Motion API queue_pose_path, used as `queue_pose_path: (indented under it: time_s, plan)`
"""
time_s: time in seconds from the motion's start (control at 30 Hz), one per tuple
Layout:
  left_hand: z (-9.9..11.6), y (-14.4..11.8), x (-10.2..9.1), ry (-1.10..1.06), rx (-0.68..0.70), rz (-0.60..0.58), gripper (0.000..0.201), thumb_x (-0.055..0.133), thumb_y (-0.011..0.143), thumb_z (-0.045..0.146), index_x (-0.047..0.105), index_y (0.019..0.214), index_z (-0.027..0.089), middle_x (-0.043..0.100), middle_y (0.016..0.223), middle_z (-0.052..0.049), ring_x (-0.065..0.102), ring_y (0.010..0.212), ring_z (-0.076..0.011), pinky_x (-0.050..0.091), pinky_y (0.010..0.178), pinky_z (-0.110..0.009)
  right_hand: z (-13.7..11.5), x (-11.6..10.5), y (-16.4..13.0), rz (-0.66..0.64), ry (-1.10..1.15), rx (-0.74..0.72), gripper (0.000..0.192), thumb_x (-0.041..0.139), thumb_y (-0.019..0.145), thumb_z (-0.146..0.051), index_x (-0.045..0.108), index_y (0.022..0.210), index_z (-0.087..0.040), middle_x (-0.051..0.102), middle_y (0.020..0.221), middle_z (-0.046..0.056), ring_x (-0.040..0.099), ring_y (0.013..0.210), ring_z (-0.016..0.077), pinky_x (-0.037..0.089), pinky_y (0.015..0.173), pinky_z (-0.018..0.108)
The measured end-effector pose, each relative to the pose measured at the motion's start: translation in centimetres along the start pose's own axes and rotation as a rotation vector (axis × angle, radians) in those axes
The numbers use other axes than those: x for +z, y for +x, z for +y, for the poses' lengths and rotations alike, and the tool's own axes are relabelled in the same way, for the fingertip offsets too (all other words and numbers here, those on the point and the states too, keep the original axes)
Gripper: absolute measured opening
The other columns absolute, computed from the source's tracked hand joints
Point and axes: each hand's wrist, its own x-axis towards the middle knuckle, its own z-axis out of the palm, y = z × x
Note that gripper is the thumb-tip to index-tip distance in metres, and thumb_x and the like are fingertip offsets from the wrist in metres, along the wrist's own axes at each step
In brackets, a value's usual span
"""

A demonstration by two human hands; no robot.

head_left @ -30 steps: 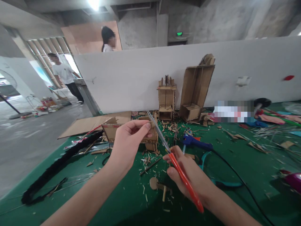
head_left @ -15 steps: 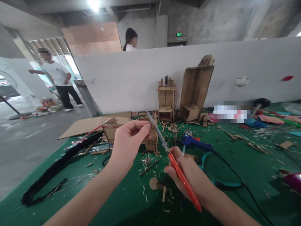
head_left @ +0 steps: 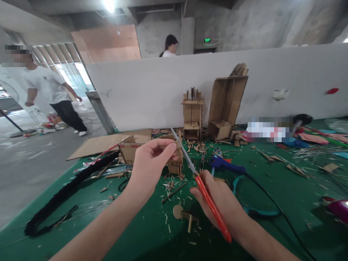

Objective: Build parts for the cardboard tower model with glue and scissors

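One pair of red-handled scissors (head_left: 202, 188), one little cardboard scrap (head_left: 177, 142), two hands, all up over the green table (head_left: 285, 188).
Right hand (head_left: 220, 203) is wrapped around the handles, blades angled up-left to the scrap; left hand (head_left: 152, 163), raised with wrist bent, pinches it between thumb and forefinger.

- You have one pair of red-handled scissors (head_left: 209, 203).
- You have one blue glue gun (head_left: 227, 165).
- Two cardboard models (head_left: 192, 115) stand at the wall.
- One black braided rope (head_left: 65, 192) lies by you.
- Two other people (head_left: 46, 90) are nearby.
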Motion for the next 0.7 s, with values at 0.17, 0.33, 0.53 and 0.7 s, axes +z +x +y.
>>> queue_pose_path:
  time_s: [0.17, 0.33, 0.53, 0.7]
  plan:
    - [0.2, -0.1, 0.1, -0.052, -0.021, -0.03, 0.013, 0.068, 0.075, 0.027, 0.065, 0.079, 0.016, 0.063, 0.071, -0.001, 0.059, 0.064, -0.0099, 0.054, 0.063, -0.023, 0.3, 0.0, 0.2, 0.012, -0.036, 0.004, 0.019, 0.033, 0.089, -0.041, 0.037, 0.085, -0.023, 0.063, 0.059, 0.004, 0.059, 0.048, 0.0229, 0.03, 0.044, 0.026]
    - [-0.1, 0.1, -0.1, -0.117, -0.023, -0.035, 0.013, 0.065, 0.077, 0.028, 0.059, 0.082, 0.018, 0.062, 0.075, 0.0, 0.06, 0.071, -0.0125, 0.054, 0.061, -0.025, 1.0, 0.2, 0.2, 0.015, 0.033, 0.022, 0.018, 0.04, 0.088, -0.04, 0.037, 0.085, -0.023, 0.063, 0.062, 0.003, 0.06, 0.05, 0.021, 0.035, 0.047, 0.027]
    - [-0.3, 0.4, -0.3, -0.093, 0.022, -0.019, 0.021, 0.064, 0.078, 0.024, 0.064, 0.099, 0.021, 0.064, 0.079, 0.001, 0.061, 0.073, -0.0116, 0.054, 0.066, -0.025, 1.0, 0.3, -0.1, 0.073, 0.256, 0.052, 0.023, 0.049, 0.083, -0.044, 0.039, 0.087, -0.023, 0.064, 0.068, 0.003, 0.06, 0.054, 0.019, 0.042, 0.05, 0.028]
    - [-0.2, 0.4, -0.2, -0.058, 0.026, -0.025, 0.028, 0.067, 0.075, 0.021, 0.064, 0.103, 0.018, 0.068, 0.082, -0.002, 0.065, 0.076, -0.0138, 0.056, 0.073, -0.029, 0.8, 0.0, -0.1, 0.097, 0.44, -0.007, 0.019, 0.051, 0.084, -0.038, 0.039, 0.088, -0.024, 0.065, 0.078, 0.005, 0.064, 0.065, 0.0186, 0.05, 0.059, 0.029]
